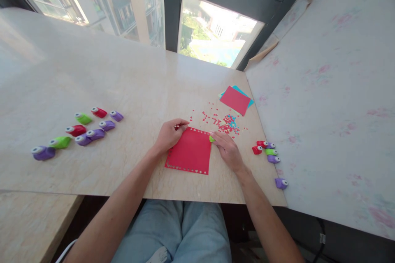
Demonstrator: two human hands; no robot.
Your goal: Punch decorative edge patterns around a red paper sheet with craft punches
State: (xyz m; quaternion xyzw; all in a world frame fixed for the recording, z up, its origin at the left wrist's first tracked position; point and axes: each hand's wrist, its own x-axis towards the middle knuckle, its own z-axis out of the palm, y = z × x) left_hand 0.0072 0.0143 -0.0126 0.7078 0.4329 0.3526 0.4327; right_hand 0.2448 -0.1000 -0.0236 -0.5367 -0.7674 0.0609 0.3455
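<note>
A red sheet of paper (189, 150) lies on the stone-look tabletop in front of me, with rows of small punched holes along its edges. My left hand (169, 133) is closed on the sheet's far left corner, thumb and fingers pinching it. At the far right corner my right hand (226, 148) grips a small green craft punch (211, 138), which sits against the paper's right edge. Most of that punch is hidden under the fingers. Just beyond the sheet lies a scatter of tiny red and blue paper cut-outs (228, 124).
Several purple, green and red craft punches (95, 134) stand in loose rows on the left. More punches (271, 152) sit by the right wall (333, 90). A small stack of coloured paper (236, 100) lies at the back right. Windows (216, 28) rise behind the tabletop (135, 86).
</note>
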